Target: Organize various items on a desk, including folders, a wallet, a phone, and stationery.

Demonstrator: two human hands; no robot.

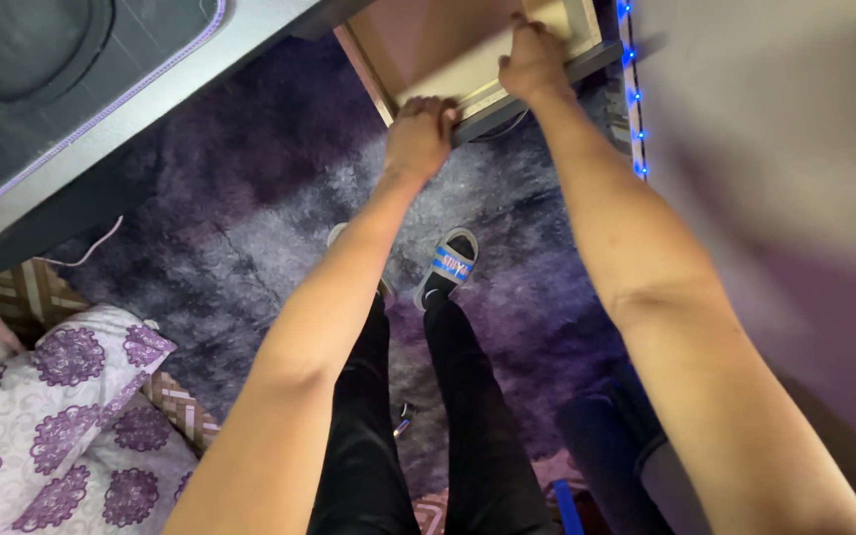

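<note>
Head view looks straight down past both bare arms to the floor. At about 12 o'clock in the frame lies a flat, pale board (448,50) with a raised wooden frame round its edge, resting on a dark shelf (557,84) under the counter (101,119). The left hand (418,134) sits at the board's near edge, its grip clenched over that rim, knuckles up. The right hand (532,59) lies at 1 o'clock from the left one, just beside it, fingers curled onto the board's surface near the right side of the frame, grasping it; how far the fingertips wrap underneath I cannot tell. The counter is dark grey and fills the 10 o'clock corner, with a round black shape set on it. A strip of blue lights (631,99) runs down at 1 o'clock, just right of the board. Below the hands spreads a shaggy purple-grey rug (230,218). The person's black trousers and a blue-and-white slipper (448,267) stand on it at centre. At 8 o'clock lies a white pillow (61,416) with purple flower prints.
</note>
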